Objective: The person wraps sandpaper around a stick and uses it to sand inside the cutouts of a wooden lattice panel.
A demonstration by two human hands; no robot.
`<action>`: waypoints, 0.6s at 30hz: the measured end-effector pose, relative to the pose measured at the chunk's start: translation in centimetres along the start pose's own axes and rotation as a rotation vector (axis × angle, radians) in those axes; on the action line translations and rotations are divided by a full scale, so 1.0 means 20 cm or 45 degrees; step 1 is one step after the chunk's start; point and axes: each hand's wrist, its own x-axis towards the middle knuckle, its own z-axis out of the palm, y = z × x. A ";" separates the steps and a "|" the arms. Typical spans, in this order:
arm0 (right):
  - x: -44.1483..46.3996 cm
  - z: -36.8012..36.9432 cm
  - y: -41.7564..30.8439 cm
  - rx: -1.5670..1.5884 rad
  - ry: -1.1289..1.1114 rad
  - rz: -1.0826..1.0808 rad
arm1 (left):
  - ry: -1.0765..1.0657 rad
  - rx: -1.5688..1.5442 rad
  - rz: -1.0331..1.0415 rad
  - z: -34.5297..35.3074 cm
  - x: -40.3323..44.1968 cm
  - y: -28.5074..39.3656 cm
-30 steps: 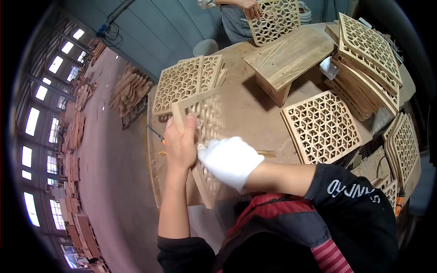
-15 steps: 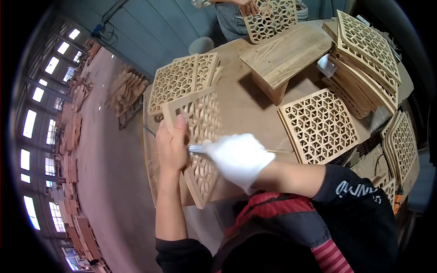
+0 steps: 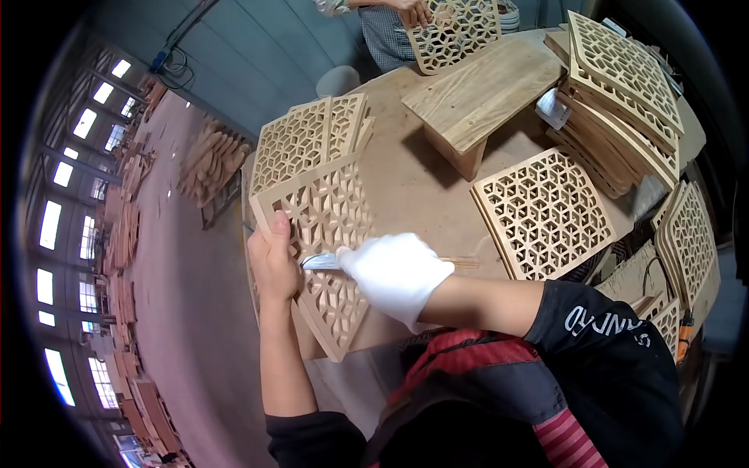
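Observation:
My left hand (image 3: 275, 261) grips the left edge of a wooden lattice panel (image 3: 334, 210), its thumb on the top face. The panel is tilted above the near left part of the table. My right hand (image 3: 396, 274), in a white glove, is closed around the handle of a tool with a flat, shiny blade (image 3: 320, 261). The blade lies over the panel's openings, its tip close to my left hand. Thin sticks (image 3: 460, 261) lie on the table just beyond my right wrist.
Lattice panels (image 3: 292, 144) lie at the back left of the table (image 3: 382, 156), and a lattice stack (image 3: 546, 214) at the right. A small wooden bench (image 3: 484, 90) stands behind. More panels (image 3: 624, 74) are piled back right. Across the table, a person's hand (image 3: 413, 12) holds another panel (image 3: 456, 35).
The held panel has moved left with my left hand and its lattice face now turns more toward the camera. The blade, hidden at first, now shows fully.

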 end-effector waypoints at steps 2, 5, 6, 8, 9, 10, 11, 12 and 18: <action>0.00 0.07 0.01 0.134 0.050 0.014 | 0.060 -0.052 0.056 0.02 -0.01 -0.04; -0.07 0.10 0.04 0.259 -0.020 0.087 | -0.002 -0.036 0.003 -0.03 -0.03 -0.07; -0.10 0.07 0.07 0.255 -0.088 0.072 | -0.007 -0.054 0.005 -0.03 -0.04 -0.06; -0.12 0.04 0.12 0.195 -0.142 0.159 | -0.028 -0.058 -0.007 -0.04 -0.04 -0.07; -0.13 0.03 0.13 0.167 -0.167 0.205 | -0.020 -0.101 -0.005 -0.02 -0.04 -0.07; -0.14 0.08 0.17 0.135 -0.090 0.203 | -0.011 -0.143 -0.001 -0.01 -0.04 -0.06; -0.14 0.09 0.18 0.125 -0.067 0.206 | -0.003 -0.183 0.003 0.00 -0.04 -0.05; -0.15 0.11 0.18 0.115 -0.043 0.209 | -0.012 -0.174 0.004 0.01 -0.04 -0.05; -0.14 0.18 0.20 0.133 0.100 0.097 | -0.080 -0.144 -0.025 0.01 -0.01 -0.06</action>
